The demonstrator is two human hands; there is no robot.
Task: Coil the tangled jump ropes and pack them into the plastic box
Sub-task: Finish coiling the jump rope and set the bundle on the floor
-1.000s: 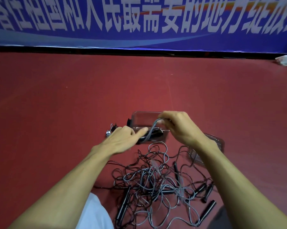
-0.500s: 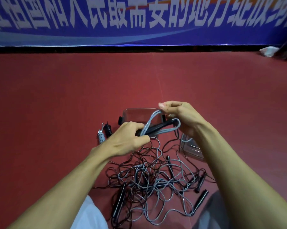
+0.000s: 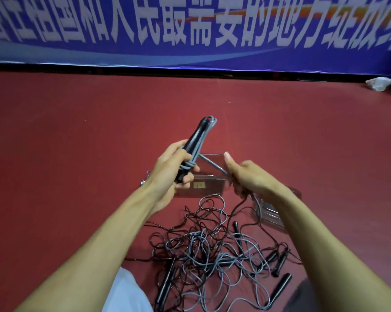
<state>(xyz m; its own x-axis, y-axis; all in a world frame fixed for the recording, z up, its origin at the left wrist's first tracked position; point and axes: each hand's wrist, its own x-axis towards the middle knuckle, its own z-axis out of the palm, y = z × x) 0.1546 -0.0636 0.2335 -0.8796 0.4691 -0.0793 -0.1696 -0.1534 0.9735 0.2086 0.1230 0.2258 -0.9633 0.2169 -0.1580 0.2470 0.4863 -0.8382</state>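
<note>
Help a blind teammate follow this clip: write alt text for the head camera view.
A person's left hand grips a half-wound jump rope, black handles pointing up, while the right hand holds its grey cord taut over a clear plastic box. A tangle of black and grey ropes lies on the red floor nearer the camera.
</note>
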